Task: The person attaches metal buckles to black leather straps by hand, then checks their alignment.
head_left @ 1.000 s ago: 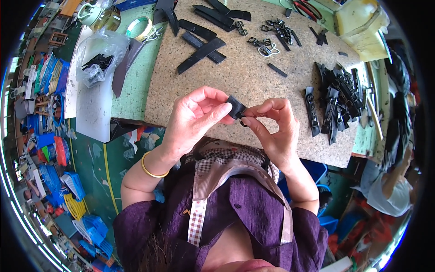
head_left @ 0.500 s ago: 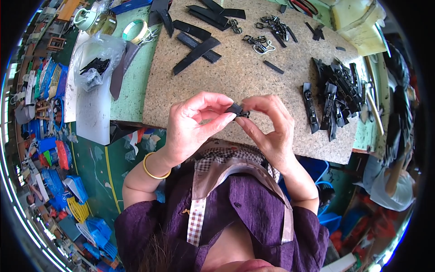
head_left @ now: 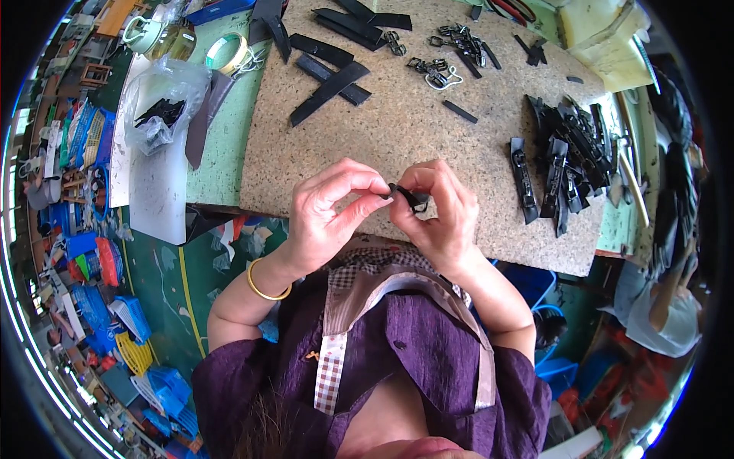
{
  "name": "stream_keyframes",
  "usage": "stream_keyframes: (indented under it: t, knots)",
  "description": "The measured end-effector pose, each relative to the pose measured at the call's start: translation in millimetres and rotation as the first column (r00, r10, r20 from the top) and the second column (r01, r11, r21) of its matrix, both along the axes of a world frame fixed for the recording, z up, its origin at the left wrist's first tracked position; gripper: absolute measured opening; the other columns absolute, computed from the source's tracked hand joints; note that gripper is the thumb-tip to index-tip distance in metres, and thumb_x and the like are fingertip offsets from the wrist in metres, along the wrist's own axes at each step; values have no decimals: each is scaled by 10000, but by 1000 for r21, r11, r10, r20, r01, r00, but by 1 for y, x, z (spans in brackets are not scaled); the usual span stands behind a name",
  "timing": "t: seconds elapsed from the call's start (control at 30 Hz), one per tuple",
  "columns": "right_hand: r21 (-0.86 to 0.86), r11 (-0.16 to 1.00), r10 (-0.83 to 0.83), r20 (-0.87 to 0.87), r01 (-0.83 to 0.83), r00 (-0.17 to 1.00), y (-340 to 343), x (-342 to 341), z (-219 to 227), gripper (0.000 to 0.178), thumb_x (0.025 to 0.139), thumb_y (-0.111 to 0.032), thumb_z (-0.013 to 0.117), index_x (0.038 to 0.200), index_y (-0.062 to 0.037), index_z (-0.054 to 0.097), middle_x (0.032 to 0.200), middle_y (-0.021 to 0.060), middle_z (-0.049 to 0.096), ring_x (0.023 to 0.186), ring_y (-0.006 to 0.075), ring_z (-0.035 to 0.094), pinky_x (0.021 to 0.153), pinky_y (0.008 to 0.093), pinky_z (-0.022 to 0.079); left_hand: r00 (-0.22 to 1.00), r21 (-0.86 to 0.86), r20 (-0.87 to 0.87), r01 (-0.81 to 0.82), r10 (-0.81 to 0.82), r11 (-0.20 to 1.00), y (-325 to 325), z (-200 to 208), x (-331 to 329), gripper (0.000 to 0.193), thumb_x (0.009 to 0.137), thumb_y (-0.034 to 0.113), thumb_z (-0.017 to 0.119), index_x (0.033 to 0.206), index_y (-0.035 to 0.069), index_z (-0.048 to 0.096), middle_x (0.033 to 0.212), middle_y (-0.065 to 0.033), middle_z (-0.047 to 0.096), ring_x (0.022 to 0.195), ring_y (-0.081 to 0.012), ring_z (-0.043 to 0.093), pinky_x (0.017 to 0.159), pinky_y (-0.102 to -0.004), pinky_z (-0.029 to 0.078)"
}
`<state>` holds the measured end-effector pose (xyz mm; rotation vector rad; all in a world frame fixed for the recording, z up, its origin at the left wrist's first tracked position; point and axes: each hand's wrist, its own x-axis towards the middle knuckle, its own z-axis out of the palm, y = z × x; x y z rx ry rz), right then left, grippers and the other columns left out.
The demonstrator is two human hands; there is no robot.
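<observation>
Between my two hands, above the near edge of the work board, is a small black strap piece (head_left: pixel 394 189) with a dark buckle (head_left: pixel 420 205). My left hand (head_left: pixel 330 214) pinches the strap's left end between thumb and fingertips. From the other side my right hand (head_left: pixel 446 213) grips it close to the buckle, its fingers covering much of the piece. To the right lies a pile of black straps with buckles (head_left: pixel 577 149). Loose buckles (head_left: pixel 436 73) and wide black strips (head_left: pixel 330 93) rest farther back on the board.
The speckled board (head_left: pixel 298 168) sits on a green table. At its left are a plastic bag with black pieces (head_left: pixel 164 111), a tape roll (head_left: pixel 227 53) and a jug (head_left: pixel 164 38). A yellowish container (head_left: pixel 604 42) stands back right. Another person (head_left: pixel 664 317) is at far right.
My right hand has shifted left and its fingers have closed in around the buckle end. The strap piece has turned, showing its edge more, and my left hand keeps its pinch.
</observation>
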<state>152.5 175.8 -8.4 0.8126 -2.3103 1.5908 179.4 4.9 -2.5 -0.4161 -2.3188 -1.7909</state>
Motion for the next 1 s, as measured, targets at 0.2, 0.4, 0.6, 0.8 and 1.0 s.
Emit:
stream_keyframes:
  t: [0.2, 0.4, 0.6, 0.8, 1.0]
  knots:
    - [-50, 999, 0, 84, 4, 996, -8, 4, 2, 231, 692, 18, 685, 876, -48, 562, 771, 71, 557, 644, 216, 608, 540, 313, 488, 998, -48, -22, 62, -63, 997, -8, 8, 0, 156, 725, -57, 703, 857, 2, 643, 845, -80, 644, 763, -166, 641, 662, -259, 517]
    - [-89, 982, 172, 45, -168, 984, 8, -3, 4, 197, 718, 42, 678, 873, -55, 602, 820, 76, 599, 687, 202, 621, 570, 297, 506, 980, 143, 62, 179, -189, 973, -13, 0, -5, 145, 727, -43, 716, 848, -2, 647, 847, -83, 653, 764, -153, 644, 657, -252, 522]
    - [-14, 999, 37, -66, -38, 997, 8, 5, 6, 198, 700, 42, 690, 841, -73, 612, 771, 50, 593, 650, 210, 609, 542, 289, 492, 990, 133, 28, 136, -141, 982, 0, -2, 1, 141, 734, -40, 714, 849, 2, 644, 834, -69, 645, 748, -149, 640, 646, -258, 522]
    - [-212, 964, 220, 292, -161, 931, 21, -10, 6, 183, 724, 73, 670, 860, -48, 657, 792, 30, 600, 716, 107, 597, 541, 222, 522, 978, -19, -37, 204, -205, 979, -11, 14, -18, 101, 782, 6, 692, 876, 4, 658, 835, -75, 639, 755, -151, 629, 637, -254, 508]
    - [-200, 940, 340, 456, -277, 822, 28, -16, 18, 133, 753, 43, 683, 848, -50, 666, 781, 20, 610, 716, 85, 607, 545, 211, 511, 873, 129, 245, 401, -421, 907, -16, 14, -26, 143, 840, 9, 638, 976, -24, 671, 817, -81, 671, 714, -110, 645, 665, -217, 538]
